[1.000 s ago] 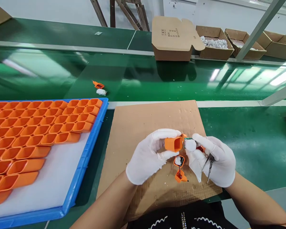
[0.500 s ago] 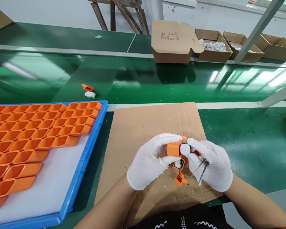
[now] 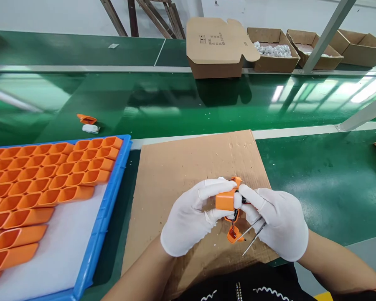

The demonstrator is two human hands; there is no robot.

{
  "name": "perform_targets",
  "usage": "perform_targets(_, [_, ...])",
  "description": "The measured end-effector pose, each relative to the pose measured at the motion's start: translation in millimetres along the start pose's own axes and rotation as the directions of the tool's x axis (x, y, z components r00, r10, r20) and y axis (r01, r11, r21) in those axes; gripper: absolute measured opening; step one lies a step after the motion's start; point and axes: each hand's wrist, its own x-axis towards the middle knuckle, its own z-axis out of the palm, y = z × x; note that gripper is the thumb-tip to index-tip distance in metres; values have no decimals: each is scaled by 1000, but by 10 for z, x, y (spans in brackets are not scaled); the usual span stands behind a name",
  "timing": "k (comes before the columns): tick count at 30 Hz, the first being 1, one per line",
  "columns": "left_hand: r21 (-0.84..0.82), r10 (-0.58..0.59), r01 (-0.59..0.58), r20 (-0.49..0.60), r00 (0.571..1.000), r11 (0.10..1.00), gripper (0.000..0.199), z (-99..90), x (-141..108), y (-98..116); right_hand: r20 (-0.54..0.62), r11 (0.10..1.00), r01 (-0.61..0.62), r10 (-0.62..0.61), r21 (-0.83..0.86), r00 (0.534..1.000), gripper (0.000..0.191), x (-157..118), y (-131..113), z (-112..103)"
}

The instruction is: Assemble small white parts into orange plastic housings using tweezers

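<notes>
Between the thumb and fingers of my left hand [image 3: 186, 221] is an orange plastic shell [image 3: 224, 201], lying on its side. A white rounded insert [image 3: 237, 200] with dark parts sits at the shell's right end, and the fingertips of my right hand [image 3: 278, 221] press against it. Also in my right hand is a pair of metal tweezers [image 3: 253, 244], their tips pointing down and left. Just below the shell, a smaller orange piece with wires [image 3: 233, 235] lies over the cardboard sheet [image 3: 188, 161]. My fingers partly cover the insert.
A blue tray [image 3: 105, 217] at left holds rows of empty orange shells [image 3: 39, 186]. A loose orange piece [image 3: 87, 119] and a white piece [image 3: 90, 128] lie on the green bench [image 3: 163, 113]. Behind stand a closed carton [image 3: 217, 69] and a box of white parts [image 3: 275, 62].
The white insert now sits closer to the orange shell, with less of it showing. The tweezers have swung out further and their tips are spread apart. The view has shifted slightly.
</notes>
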Motion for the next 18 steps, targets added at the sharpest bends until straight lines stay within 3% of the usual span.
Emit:
perform_targets(9, [17,-92,92,-17,996,996,37,76,-53,-9,83,986,43,-30,-163,996,29,-10,-70,-67])
perform_targets(13, [-35,-143,141,-57,988,989,31,149,-12,22,52,969,13,0,-247,999,36,27,-126,-38])
perform_targets(16, [-116,-214,202,-94,972,972,29,181,29,56,57,977,-11,23,-212,998,37,44,-100,2])
perform_targets(18, [-193,-248,224,-109,963,955,31,186,53,76,33,995,-36,39,-92,999,32,38,-46,19])
